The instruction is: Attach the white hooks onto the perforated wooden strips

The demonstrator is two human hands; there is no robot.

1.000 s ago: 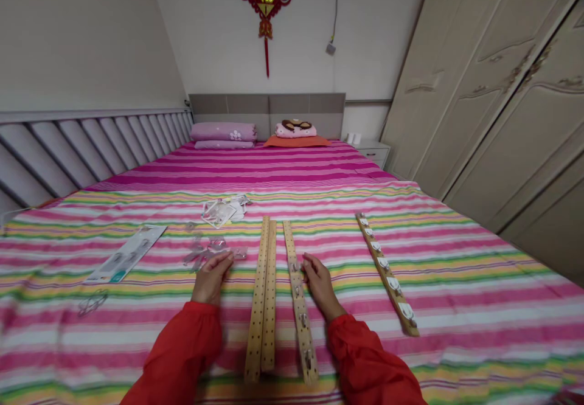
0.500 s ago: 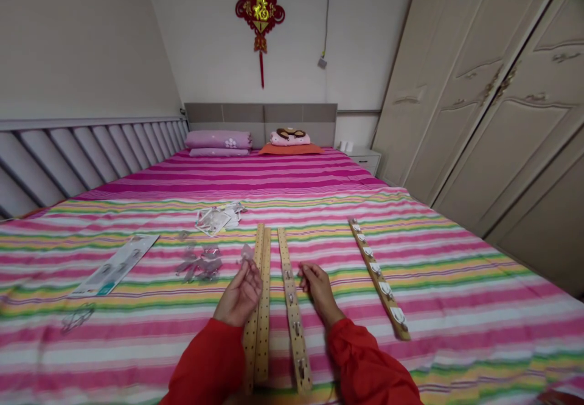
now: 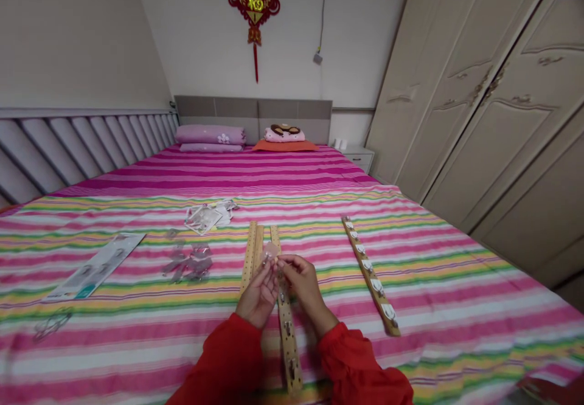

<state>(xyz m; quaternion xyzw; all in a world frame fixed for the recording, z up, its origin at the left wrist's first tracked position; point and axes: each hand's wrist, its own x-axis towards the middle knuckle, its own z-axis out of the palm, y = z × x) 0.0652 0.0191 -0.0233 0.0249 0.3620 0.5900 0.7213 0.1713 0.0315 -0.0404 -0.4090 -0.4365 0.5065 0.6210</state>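
My left hand (image 3: 259, 295) is closed in a pinch on a small clear adhesive hook (image 3: 270, 249), a see-through square with a metal hook. My right hand (image 3: 302, 282) meets it, its thumb and fingers pinched at the lower edge of the same piece. Beneath both hands runs a perforated wooden strip (image 3: 290, 347) bearing several metal hooks. Just left of it lie two more perforated strips, one (image 3: 249, 253) beside the other (image 3: 258, 244), partly hidden by my left hand.
Another wooden strip (image 3: 370, 274) with white hooks lies to the right. On the left are a pile of clear hooks (image 3: 194, 262), white packaging pieces (image 3: 205, 218), a long hook card (image 3: 98, 266) and thin clear scraps (image 3: 52, 323). Striped bedding (image 3: 438, 283) covers the bed.
My left hand has carried the clear hook rightward over the hooked strip. My right hand has come left to meet it and pinches at its edge. The view has shifted slightly.
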